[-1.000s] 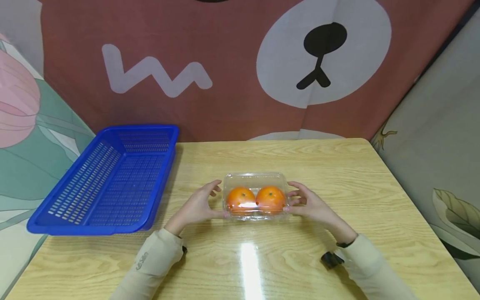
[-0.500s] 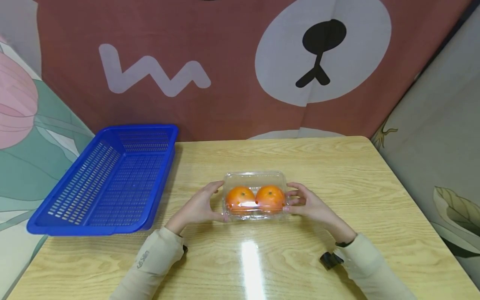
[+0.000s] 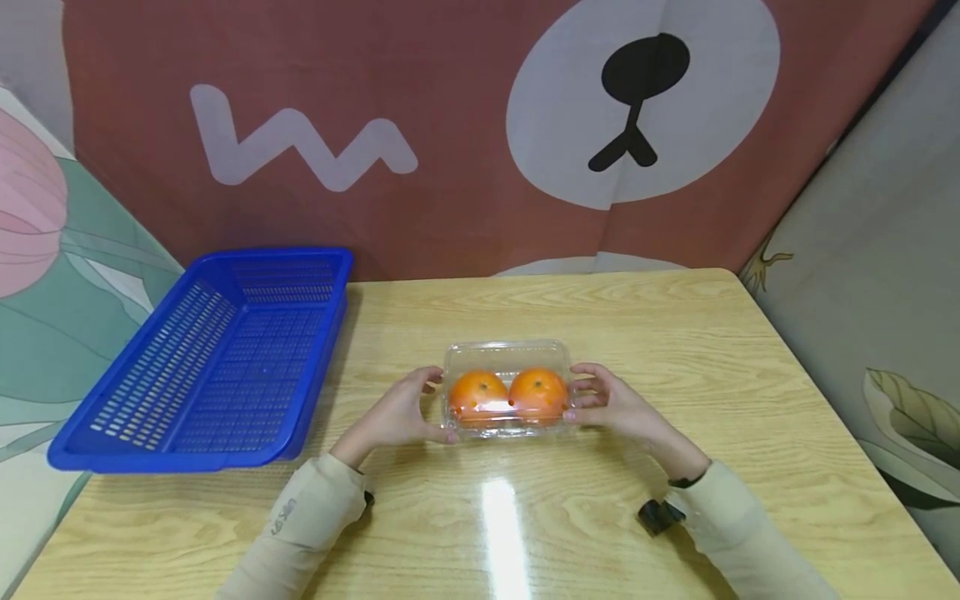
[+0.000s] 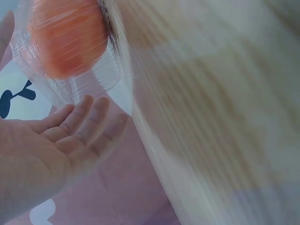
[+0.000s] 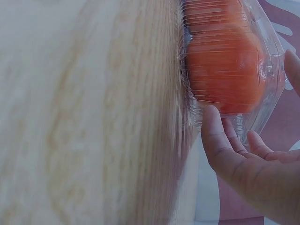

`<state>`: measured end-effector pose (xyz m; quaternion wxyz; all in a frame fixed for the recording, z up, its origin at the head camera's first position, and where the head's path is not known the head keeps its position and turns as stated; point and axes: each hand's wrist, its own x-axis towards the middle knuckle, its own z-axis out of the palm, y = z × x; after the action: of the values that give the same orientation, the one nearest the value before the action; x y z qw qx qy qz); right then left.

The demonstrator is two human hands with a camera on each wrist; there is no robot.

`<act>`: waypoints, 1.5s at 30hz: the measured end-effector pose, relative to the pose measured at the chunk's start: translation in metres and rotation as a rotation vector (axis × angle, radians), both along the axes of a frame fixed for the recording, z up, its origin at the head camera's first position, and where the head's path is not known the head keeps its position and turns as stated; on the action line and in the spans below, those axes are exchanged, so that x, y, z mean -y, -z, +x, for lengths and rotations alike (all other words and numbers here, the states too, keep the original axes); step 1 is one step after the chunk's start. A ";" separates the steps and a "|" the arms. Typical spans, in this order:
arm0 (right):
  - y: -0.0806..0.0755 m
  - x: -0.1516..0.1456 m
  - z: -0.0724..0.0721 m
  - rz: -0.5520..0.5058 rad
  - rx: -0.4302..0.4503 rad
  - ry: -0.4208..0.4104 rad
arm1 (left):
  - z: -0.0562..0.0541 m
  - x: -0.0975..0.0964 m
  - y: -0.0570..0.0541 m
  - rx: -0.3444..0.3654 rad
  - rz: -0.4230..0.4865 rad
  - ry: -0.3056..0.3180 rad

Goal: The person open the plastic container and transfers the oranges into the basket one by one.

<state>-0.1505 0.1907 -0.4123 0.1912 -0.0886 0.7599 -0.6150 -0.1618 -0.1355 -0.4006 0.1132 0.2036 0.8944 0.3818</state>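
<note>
A clear plastic clamshell box (image 3: 507,358) lies on the wooden table with two round orange fruits (image 3: 480,396) side by side in it. At its left end is my left hand (image 3: 397,412), thumb at the near corner and fingers loosely bent by the side. My right hand (image 3: 626,412) is at the opposite end, its thumb and fingertips right at the box wall. Through the ribbed plastic, the left wrist view shows a fruit (image 4: 70,37) just beyond the relaxed fingers (image 4: 82,124). In the right wrist view, fingertips (image 5: 212,117) meet the box's end.
A blue perforated plastic basket (image 3: 262,367) with nothing in it stands at the left of the table (image 3: 645,325). Behind the table hangs a reddish-brown cloth (image 3: 465,217) with a cartoon face. Printed fabric also covers both sides.
The left hand's fingers have drawn slightly closer to the box's left end. The box and right hand stay nearly in place, while the head view has shifted a little.
</note>
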 end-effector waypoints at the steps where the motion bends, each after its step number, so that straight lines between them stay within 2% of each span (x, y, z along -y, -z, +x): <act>1: 0.000 0.000 0.000 -0.004 0.003 0.001 | 0.000 0.000 0.000 0.008 0.006 0.001; 18: -0.001 -0.001 0.001 -0.078 0.024 -0.013 | -0.001 -0.003 0.001 0.079 0.077 0.003; 24: 0.000 0.001 -0.001 -0.069 0.016 -0.003 | -0.001 -0.004 -0.001 0.096 0.113 0.003; 32: -0.001 0.001 0.000 -0.044 -0.005 -0.017 | -0.002 -0.004 -0.001 0.101 0.112 0.007; 37: -0.001 0.001 0.000 0.029 -0.060 -0.032 | -0.001 -0.004 -0.002 0.074 0.090 0.011; 41: -0.002 0.000 0.000 0.124 -0.151 -0.071 | -0.001 -0.004 -0.003 0.042 0.066 0.017; 45: -0.001 0.000 0.001 0.149 -0.198 -0.128 | 0.000 -0.003 -0.004 0.028 0.047 0.012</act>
<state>-0.1491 0.1909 -0.4118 0.1602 -0.1826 0.8114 -0.5315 -0.1623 -0.1324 -0.3969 0.1231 0.2062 0.8824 0.4047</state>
